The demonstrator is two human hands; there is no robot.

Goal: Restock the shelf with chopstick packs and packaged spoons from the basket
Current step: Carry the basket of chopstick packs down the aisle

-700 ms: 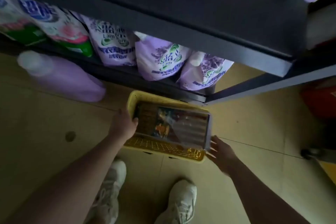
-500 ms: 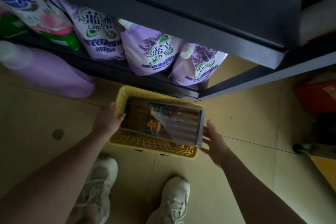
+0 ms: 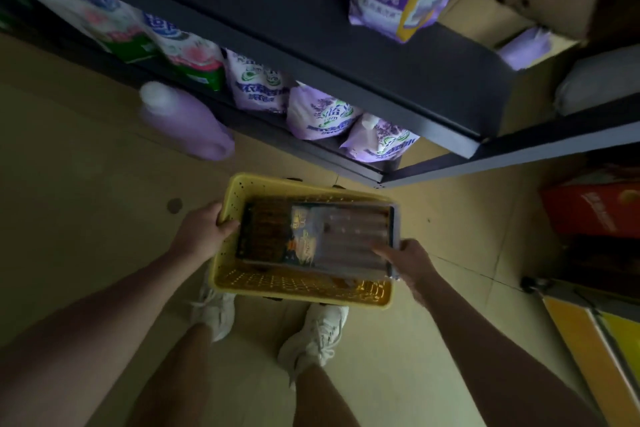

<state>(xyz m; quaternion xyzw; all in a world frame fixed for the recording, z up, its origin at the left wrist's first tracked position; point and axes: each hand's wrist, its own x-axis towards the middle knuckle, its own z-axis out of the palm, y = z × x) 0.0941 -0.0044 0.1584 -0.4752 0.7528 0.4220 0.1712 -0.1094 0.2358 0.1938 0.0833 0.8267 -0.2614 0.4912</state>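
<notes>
Purple refill pouches [image 3: 320,114] on the bottom shelf: "Lam", partly legible, above blurred Chinese characters.
Red carton [image 3: 594,210] on the floor: white Chinese print, too blurred to read.
Pack [image 3: 317,236] in the yellow basket [image 3: 301,286]: printing unreadable.

Yellow perforated plastic basket [image 3: 239,204] with a dull sheen, glossy clear film over the chopstick pack [image 3: 318,239], matt dark metal shelf [image 3: 311,35], shiny printed plastic refill pouches [image 3: 318,114], smooth satin purple plastic bottle [image 3: 187,125], smooth beige tiled floor [image 3: 86,184].
</notes>
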